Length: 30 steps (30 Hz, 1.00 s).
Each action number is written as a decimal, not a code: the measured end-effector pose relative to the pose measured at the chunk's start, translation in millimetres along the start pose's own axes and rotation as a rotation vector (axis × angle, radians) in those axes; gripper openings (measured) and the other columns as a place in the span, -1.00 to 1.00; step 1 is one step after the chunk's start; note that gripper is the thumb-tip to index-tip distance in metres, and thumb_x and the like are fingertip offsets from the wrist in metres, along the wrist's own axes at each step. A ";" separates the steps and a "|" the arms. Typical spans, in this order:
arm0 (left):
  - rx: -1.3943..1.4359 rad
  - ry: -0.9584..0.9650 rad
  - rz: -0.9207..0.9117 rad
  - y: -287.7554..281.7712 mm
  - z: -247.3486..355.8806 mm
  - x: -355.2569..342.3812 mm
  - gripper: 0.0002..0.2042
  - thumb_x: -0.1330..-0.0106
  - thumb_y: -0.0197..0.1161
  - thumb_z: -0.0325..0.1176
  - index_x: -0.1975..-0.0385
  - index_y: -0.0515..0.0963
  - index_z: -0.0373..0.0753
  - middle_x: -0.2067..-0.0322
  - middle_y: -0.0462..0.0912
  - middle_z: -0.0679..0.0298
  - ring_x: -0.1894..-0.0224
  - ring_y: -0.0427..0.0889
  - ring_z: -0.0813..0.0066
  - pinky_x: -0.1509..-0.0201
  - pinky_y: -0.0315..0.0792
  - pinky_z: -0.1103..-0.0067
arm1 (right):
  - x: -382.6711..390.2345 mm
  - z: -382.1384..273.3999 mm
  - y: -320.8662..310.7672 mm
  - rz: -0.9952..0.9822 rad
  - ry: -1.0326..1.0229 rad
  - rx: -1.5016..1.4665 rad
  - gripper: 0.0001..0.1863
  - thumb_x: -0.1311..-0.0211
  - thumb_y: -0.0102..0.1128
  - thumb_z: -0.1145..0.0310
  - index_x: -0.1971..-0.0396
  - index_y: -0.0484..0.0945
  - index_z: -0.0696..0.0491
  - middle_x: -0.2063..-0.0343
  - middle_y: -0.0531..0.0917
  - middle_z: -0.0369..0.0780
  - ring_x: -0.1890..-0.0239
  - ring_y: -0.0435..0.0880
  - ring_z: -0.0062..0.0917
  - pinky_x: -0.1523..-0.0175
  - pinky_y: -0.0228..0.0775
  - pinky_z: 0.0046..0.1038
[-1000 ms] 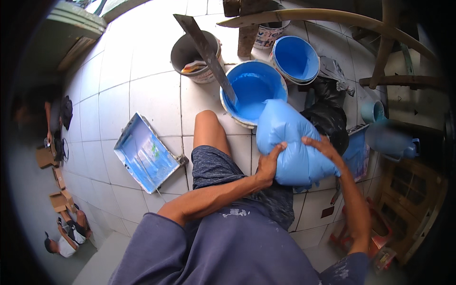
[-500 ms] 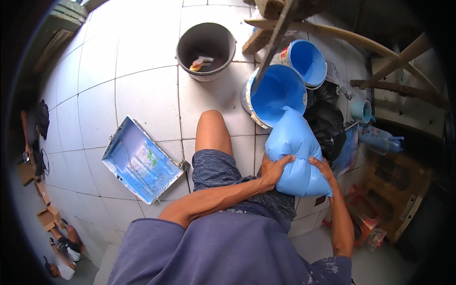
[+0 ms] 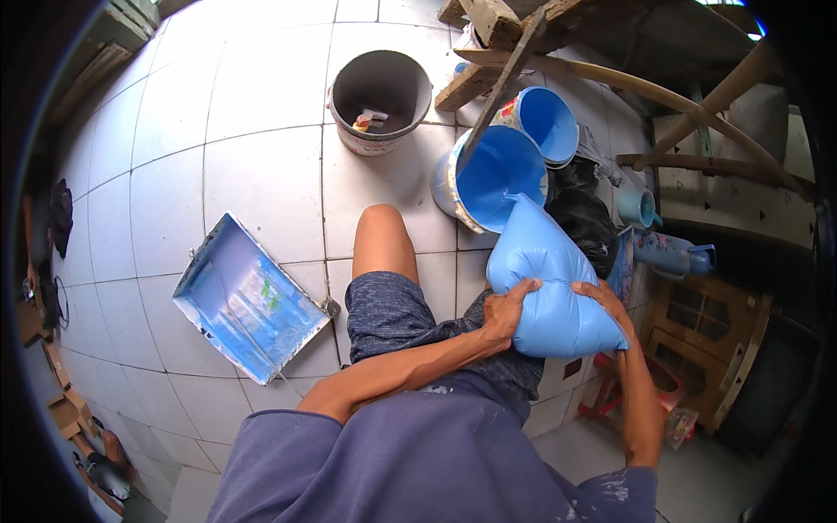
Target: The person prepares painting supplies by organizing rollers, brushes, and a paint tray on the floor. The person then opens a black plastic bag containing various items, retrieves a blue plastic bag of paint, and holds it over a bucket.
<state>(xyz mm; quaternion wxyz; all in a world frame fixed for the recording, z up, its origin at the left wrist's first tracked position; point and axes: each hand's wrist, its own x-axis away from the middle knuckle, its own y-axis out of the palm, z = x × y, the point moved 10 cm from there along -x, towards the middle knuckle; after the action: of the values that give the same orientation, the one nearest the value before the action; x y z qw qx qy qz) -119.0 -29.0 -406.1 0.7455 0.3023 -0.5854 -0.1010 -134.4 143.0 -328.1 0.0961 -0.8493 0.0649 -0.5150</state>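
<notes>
A bulging light-blue plastic bag, full of something soft, lies tilted over my lap. My left hand grips its near left side with the thumb pressed on top. On the right side my right hand squeezes it, fingers partly hidden beneath. The bag's narrow far corner reaches over the near rim of a pail, white outside and coated blue inside. Whether anything flows from that corner I cannot tell. A wooden stick slants across the pail's opening.
A second blue-lined pail stands behind, beside a black plastic bag. Farther off is a grey bucket with a small item inside. A paint-smeared tray lies left on the tiles. Wooden legs and a red stool stand right.
The view has shifted slightly. The bag's far corner extends a little farther into the pail's opening, and the bag looks more stretched to the right. Both hands keep their hold.
</notes>
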 end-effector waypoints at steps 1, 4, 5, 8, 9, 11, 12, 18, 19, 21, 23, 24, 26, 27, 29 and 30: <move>0.027 -0.016 0.007 0.9 -3.4 0.9 -0.26 0.12 0.39 -0.03 0.12 0.43 -0.64 0.20 0.57 -0.14 0.21 0.62 0.20 0.11 0.50 0.44 | 0.9 0.5 -1.5 -0.003 0.004 0.005 -0.20 0.06 0.36 0.10 -0.09 0.30 0.33 0.15 0.55 0.02 0.22 0.64 -0.31 0.11 0.55 -0.36; 0.066 -0.011 0.021 0.9 -16.6 0.8 -0.26 0.12 0.39 -0.03 0.12 0.42 -0.63 0.21 0.57 -0.14 0.21 0.62 0.18 0.11 0.51 0.43 | 1.1 2.6 -5.0 -0.009 0.000 0.025 -0.19 0.06 0.36 0.08 -0.10 0.30 0.32 0.14 0.55 0.01 0.21 0.64 -0.31 0.12 0.55 -0.36; 0.073 0.000 0.026 0.7 -20.4 -0.2 -0.26 0.13 0.39 -0.03 0.11 0.42 -0.63 0.21 0.57 -0.14 0.21 0.62 0.18 0.11 0.51 0.43 | 2.2 4.8 -5.9 -0.010 -0.010 0.034 -0.20 0.05 0.36 0.08 -0.10 0.30 0.31 0.14 0.55 0.01 0.21 0.64 -0.32 0.13 0.55 -0.37; 0.085 -0.023 0.025 5.8 -27.0 -0.1 -0.26 0.13 0.40 -0.03 0.11 0.43 -0.62 0.20 0.57 -0.14 0.20 0.62 0.17 0.11 0.51 0.42 | 8.5 9.6 -10.4 -0.005 -0.025 0.019 -0.23 0.01 0.33 0.10 -0.10 0.30 0.31 0.15 0.55 -0.01 0.21 0.64 -0.33 0.13 0.54 -0.40; 0.082 -0.042 0.020 9.3 -29.5 1.0 -0.27 0.12 0.39 -0.03 0.10 0.43 -0.61 0.20 0.57 -0.14 0.20 0.62 0.18 0.11 0.51 0.42 | 11.2 10.6 -12.3 -0.001 -0.027 0.006 -0.25 -0.01 0.32 0.11 -0.10 0.30 0.31 0.16 0.55 -0.02 0.21 0.64 -0.33 0.13 0.54 -0.41; 0.076 -0.073 0.020 15.5 -27.7 8.5 -0.27 0.12 0.39 -0.02 0.09 0.43 -0.59 0.20 0.57 -0.13 0.20 0.62 0.18 0.11 0.51 0.42 | 22.9 3.7 -14.0 0.014 -0.004 -0.014 -0.28 -0.02 0.31 0.13 -0.09 0.31 0.30 0.17 0.56 -0.02 0.22 0.64 -0.34 0.13 0.53 -0.42; 0.081 -0.053 -0.004 21.0 -24.9 15.4 -0.27 0.11 0.39 -0.02 0.08 0.42 -0.58 0.19 0.56 -0.13 0.20 0.62 0.18 0.11 0.51 0.42 | 30.3 0.2 -15.2 0.020 0.011 -0.022 -0.29 -0.03 0.30 0.14 -0.09 0.32 0.29 0.17 0.56 -0.03 0.23 0.64 -0.35 0.13 0.53 -0.43; 0.170 0.025 -0.086 51.9 -16.8 29.0 -0.24 0.07 0.37 0.01 0.02 0.38 -0.56 0.16 0.54 -0.13 0.20 0.62 0.17 0.11 0.53 0.43 | 66.6 -58.4 -14.0 0.026 -0.075 0.040 -0.34 -0.02 0.33 0.21 -0.06 0.35 0.28 0.18 0.57 -0.08 0.24 0.63 -0.44 0.12 0.51 -0.46; 0.179 0.041 -0.088 52.6 -16.0 25.7 -0.23 0.07 0.37 0.01 0.01 0.37 -0.55 0.16 0.54 -0.13 0.19 0.62 0.17 0.11 0.53 0.43 | 67.1 -64.5 -22.2 0.111 -0.060 0.126 -0.34 -0.01 0.34 0.21 -0.06 0.35 0.28 0.19 0.57 -0.09 0.24 0.63 -0.45 0.11 0.51 -0.46; 0.208 0.056 -0.097 55.6 -24.8 17.6 -0.23 0.06 0.37 0.02 -0.01 0.36 -0.54 0.16 0.54 -0.12 0.18 0.62 0.16 0.09 0.53 0.42 | 49.6 -49.5 -33.6 0.033 -0.108 0.094 -0.36 -0.02 0.34 0.22 -0.05 0.37 0.27 0.20 0.58 -0.09 0.25 0.63 -0.47 0.13 0.52 -0.47; 0.194 0.105 -0.102 50.9 -31.1 0.1 -0.21 0.06 0.36 0.04 -0.02 0.35 -0.55 0.15 0.53 -0.14 0.18 0.61 0.15 0.09 0.54 0.40 | 25.3 -36.7 -37.3 -0.034 -0.150 0.098 -0.39 -0.03 0.35 0.24 -0.03 0.38 0.27 0.21 0.58 -0.09 0.26 0.63 -0.48 0.14 0.52 -0.48; 0.206 0.131 -0.117 49.3 -32.0 -7.1 -0.20 0.06 0.35 0.04 -0.02 0.34 -0.56 0.15 0.53 -0.14 0.18 0.62 0.15 0.10 0.54 0.40 | 18.2 -34.4 -39.2 -0.041 -0.169 0.118 -0.40 -0.04 0.35 0.24 -0.03 0.39 0.27 0.21 0.58 -0.10 0.26 0.63 -0.49 0.14 0.52 -0.48; 0.227 0.145 -0.138 40.5 -37.6 -23.4 -0.19 0.06 0.35 0.05 -0.01 0.34 -0.58 0.14 0.53 -0.15 0.19 0.62 0.15 0.10 0.54 0.41 | 9.7 -30.0 -33.2 -0.077 -0.190 0.129 -0.42 -0.06 0.35 0.24 -0.02 0.40 0.27 0.20 0.59 -0.11 0.24 0.63 -0.51 0.12 0.52 -0.48; 0.232 0.142 -0.155 35.9 -38.4 -32.8 -0.19 0.06 0.35 0.05 -0.01 0.34 -0.59 0.14 0.52 -0.15 0.18 0.62 0.15 0.10 0.54 0.41 | 5.9 -29.3 -28.6 -0.081 -0.199 0.120 -0.39 -0.05 0.34 0.22 -0.03 0.38 0.27 0.19 0.58 -0.10 0.25 0.63 -0.49 0.13 0.53 -0.47; 0.225 0.136 -0.152 35.2 -37.3 -36.3 -0.19 0.07 0.35 0.05 0.01 0.35 -0.61 0.14 0.53 -0.16 0.19 0.62 0.16 0.10 0.54 0.41 | 2.5 -28.0 -25.0 -0.074 -0.213 0.096 -0.34 -0.03 0.34 0.16 -0.05 0.35 0.27 0.17 0.57 -0.09 0.25 0.64 -0.46 0.15 0.56 -0.45; 0.214 0.139 -0.129 34.1 -37.6 -36.8 -0.20 0.07 0.35 0.05 0.02 0.36 -0.61 0.15 0.53 -0.16 0.20 0.62 0.16 0.10 0.54 0.41 | -3.1 -22.6 -28.9 -0.089 -0.213 0.086 -0.32 -0.02 0.34 0.16 -0.06 0.34 0.27 0.17 0.56 -0.09 0.24 0.64 -0.46 0.13 0.55 -0.45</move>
<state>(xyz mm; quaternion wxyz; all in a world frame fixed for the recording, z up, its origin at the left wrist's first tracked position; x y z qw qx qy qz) -101.7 29.2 -421.6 0.7398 0.4232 -0.5190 -0.0647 -155.6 169.6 -313.9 0.1161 -0.8963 -0.0055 -0.4280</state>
